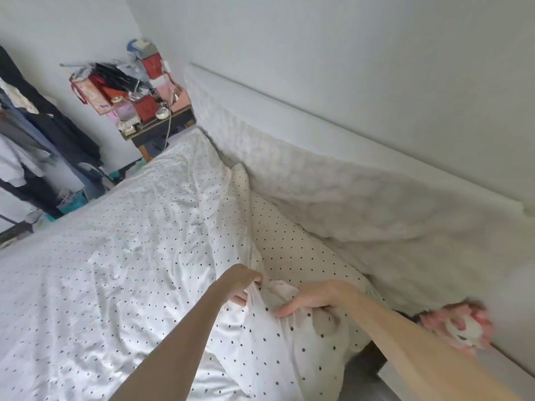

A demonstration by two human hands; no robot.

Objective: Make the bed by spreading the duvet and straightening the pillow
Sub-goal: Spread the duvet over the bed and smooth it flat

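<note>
A white duvet [121,250] with small black dots lies spread and wrinkled over the bed. Its near top corner is bunched up between my hands. My left hand [241,283] pinches a fold of that corner. My right hand [315,296] grips the same bunched fabric a little to the right, fingers curled into it. A dotted pillow [292,241] lies along the padded white headboard [347,198], partly under the duvet's edge.
A cluttered bedside table [150,123] with red and pink boxes stands at the far end of the headboard. Dark clothes hang on a rack [34,140] at the left. A pink and white soft object [460,328] sits at the right by the wall.
</note>
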